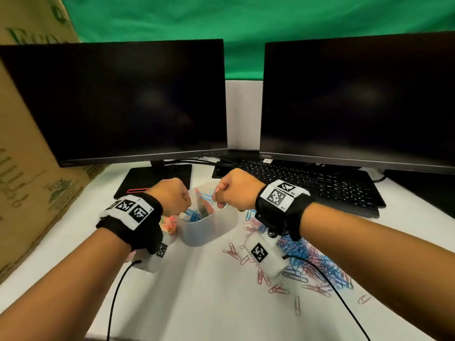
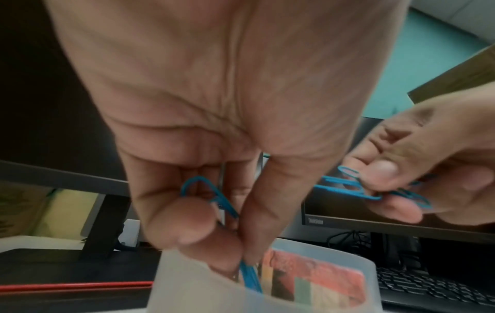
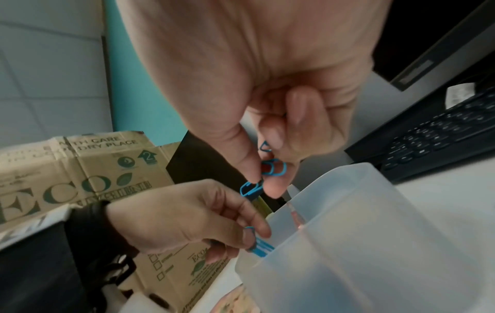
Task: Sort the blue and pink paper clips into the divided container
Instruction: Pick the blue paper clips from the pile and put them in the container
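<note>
Translucent plastic forms the divided container [image 1: 211, 227], which stands on the white worktop [image 1: 197, 291] in front of two dark monitors [image 1: 118, 99]. Both hands hover over its rim. The left hand [image 1: 170, 196] pinches a few blue paper clips [image 2: 249, 275] between thumb and fingers, their lower ends dipping just inside the container's near-left compartment, where more blue clips [image 1: 193, 215] already lie. The right hand [image 1: 236, 190] grips its own small bunch of blue clips [image 3: 273, 169] above the container, fingers curled round them. Pink clips [image 1: 205, 204] show in the neighbouring compartment. A loose heap of mixed pink and blue clips [image 1: 307, 264] is spread on the worktop to the container's right. A black keyboard [image 1: 320, 185] sits behind it, and a cardboard box [image 1: 32, 168] stands at the left.
</note>
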`<state>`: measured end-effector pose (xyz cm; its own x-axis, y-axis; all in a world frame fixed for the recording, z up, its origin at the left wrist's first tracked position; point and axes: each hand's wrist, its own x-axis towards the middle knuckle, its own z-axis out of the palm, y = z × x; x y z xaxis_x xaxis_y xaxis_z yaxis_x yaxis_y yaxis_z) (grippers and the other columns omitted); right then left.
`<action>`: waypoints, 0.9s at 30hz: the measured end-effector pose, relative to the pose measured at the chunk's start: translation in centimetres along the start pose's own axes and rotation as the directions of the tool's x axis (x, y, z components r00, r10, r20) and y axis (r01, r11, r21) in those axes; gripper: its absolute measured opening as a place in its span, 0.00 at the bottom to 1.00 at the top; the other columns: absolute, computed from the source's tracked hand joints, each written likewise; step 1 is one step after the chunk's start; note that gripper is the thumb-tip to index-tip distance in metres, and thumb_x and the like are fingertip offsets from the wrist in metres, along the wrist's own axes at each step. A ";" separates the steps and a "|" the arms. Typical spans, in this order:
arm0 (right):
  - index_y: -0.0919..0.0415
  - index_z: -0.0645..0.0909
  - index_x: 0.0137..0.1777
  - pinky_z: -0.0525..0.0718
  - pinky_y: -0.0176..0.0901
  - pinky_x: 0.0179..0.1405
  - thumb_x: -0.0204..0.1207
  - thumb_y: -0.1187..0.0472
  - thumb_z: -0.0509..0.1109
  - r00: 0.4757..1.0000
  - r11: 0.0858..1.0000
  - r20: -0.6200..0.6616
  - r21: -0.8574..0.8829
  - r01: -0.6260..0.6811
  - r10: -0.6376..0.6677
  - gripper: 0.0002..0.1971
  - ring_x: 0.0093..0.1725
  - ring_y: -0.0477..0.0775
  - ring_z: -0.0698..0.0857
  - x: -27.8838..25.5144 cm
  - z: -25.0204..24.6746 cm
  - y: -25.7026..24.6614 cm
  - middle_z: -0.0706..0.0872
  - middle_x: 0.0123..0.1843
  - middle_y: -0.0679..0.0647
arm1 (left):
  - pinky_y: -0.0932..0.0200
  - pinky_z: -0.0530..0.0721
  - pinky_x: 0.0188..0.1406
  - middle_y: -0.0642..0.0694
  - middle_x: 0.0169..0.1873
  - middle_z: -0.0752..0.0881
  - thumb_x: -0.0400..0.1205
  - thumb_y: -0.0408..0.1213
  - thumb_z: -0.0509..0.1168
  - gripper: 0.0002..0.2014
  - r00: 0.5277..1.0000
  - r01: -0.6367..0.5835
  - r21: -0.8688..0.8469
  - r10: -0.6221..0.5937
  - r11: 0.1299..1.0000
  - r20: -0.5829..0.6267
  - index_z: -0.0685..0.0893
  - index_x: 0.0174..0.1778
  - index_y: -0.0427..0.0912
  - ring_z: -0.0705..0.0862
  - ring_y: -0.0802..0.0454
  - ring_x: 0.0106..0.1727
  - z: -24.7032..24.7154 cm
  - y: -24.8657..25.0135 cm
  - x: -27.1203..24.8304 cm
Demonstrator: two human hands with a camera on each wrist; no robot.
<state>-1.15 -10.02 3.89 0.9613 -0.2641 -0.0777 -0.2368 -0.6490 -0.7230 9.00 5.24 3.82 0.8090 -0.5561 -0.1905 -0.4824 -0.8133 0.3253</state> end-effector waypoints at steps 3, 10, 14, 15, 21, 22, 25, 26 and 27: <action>0.66 0.90 0.44 0.74 0.35 0.21 0.73 0.63 0.71 1.000 0.996 -0.013 -0.090 -0.010 0.008 0.08 0.28 0.49 0.78 1.4 1.0 -0.8 0.92 0.43 0.59 | 0.66 0.77 0.23 0.51 0.44 0.84 0.76 0.31 0.70 0.13 1.000 -0.004 0.031 0.005 1.000 -0.016 0.89 0.54 0.50 0.83 0.56 0.34 0.0 0.2 0.3; 0.67 0.87 0.50 0.88 0.47 0.43 0.68 0.62 0.74 0.996 0.976 -0.004 -0.202 -0.086 0.087 0.12 0.45 0.58 0.89 4.3 2.8 -1.9 0.92 0.48 0.60 | 0.55 0.89 0.42 0.44 0.54 0.86 0.76 0.24 0.67 0.19 0.999 -0.023 -0.101 0.018 0.995 -0.049 0.85 0.57 0.49 0.89 0.48 0.46 0.3 -0.1 0.5; 0.67 0.89 0.48 0.88 0.47 0.40 0.67 0.63 0.76 0.992 0.981 0.065 -0.169 -0.099 0.112 0.11 0.32 0.56 0.85 4.9 3.1 -2.7 0.90 0.34 0.60 | 0.54 0.88 0.48 0.45 0.51 0.87 0.75 0.24 0.67 0.19 0.993 -0.042 -0.086 0.032 0.995 -0.110 0.85 0.59 0.48 0.87 0.48 0.51 0.1 -0.2 0.1; 0.68 0.89 0.49 0.88 0.47 0.40 0.67 0.65 0.75 0.989 0.985 0.094 -0.146 -0.096 0.111 0.11 0.29 0.56 0.84 4.9 3.1 -2.9 0.89 0.30 0.59 | 0.55 0.88 0.48 0.45 0.50 0.87 0.75 0.25 0.67 0.18 0.992 -0.044 -0.085 0.033 0.995 -0.122 0.85 0.58 0.48 0.87 0.48 0.50 0.0 -0.2 0.0; 0.68 0.85 0.57 0.92 0.54 0.48 0.69 0.72 0.71 0.991 0.996 0.130 -0.085 -0.009 0.020 0.16 0.38 0.57 0.90 3.8 1.8 -2.8 0.90 0.46 0.62 | 0.60 0.84 0.40 0.47 0.49 0.87 0.76 0.26 0.67 0.15 0.987 -0.074 -0.094 0.059 0.993 -0.151 0.85 0.51 0.51 0.87 0.50 0.48 -0.4 0.3 -1.0; 0.67 0.86 0.57 0.91 0.54 0.48 0.70 0.72 0.70 0.995 0.994 0.105 -0.109 0.014 -0.002 0.15 0.41 0.59 0.91 3.4 1.4 -2.5 0.90 0.47 0.62 | 0.62 0.82 0.38 0.48 0.48 0.87 0.77 0.26 0.66 0.14 0.985 -0.090 -0.100 0.074 0.991 -0.153 0.85 0.51 0.51 0.86 0.51 0.48 -0.2 0.5 -1.2; 0.59 0.87 0.56 0.90 0.50 0.50 0.71 0.69 0.71 0.999 0.992 0.018 -0.120 0.028 -0.026 0.14 0.47 0.57 0.90 1.1 0.1 -0.8 0.90 0.51 0.58 | 0.63 0.82 0.40 0.51 0.43 0.89 0.77 0.27 0.67 0.13 0.981 -0.153 -0.135 0.134 0.979 -0.137 0.86 0.49 0.51 0.86 0.54 0.46 0.5 1.7 -1.9; 0.56 0.87 0.55 0.89 0.45 0.50 0.71 0.67 0.72 0.999 0.990 0.008 -0.133 0.039 -0.038 0.14 0.48 0.54 0.89 0.1 -0.5 -0.1 0.90 0.51 0.55 | 0.61 0.84 0.43 0.51 0.41 0.89 0.76 0.28 0.68 0.12 0.979 -0.178 -0.149 0.161 0.973 -0.124 0.86 0.48 0.50 0.87 0.55 0.46 0.8 2.2 -2.3; 0.55 0.88 0.54 0.87 0.41 0.50 0.72 0.66 0.72 0.999 0.985 0.006 -0.166 0.045 -0.045 0.13 0.48 0.50 0.88 -1.1 -1.1 0.7 0.90 0.48 0.51 | 0.60 0.86 0.46 0.52 0.40 0.89 0.76 0.29 0.68 0.11 0.976 -0.207 -0.154 0.193 0.966 -0.105 0.86 0.47 0.50 0.87 0.55 0.46 1.3 2.7 -2.5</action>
<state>-2.55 -10.97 4.23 0.9718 -0.2305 -0.0490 -0.2130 -0.7699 -0.6016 5.21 4.22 4.02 0.7316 -0.6813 -0.0262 -0.5820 -0.6440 0.4965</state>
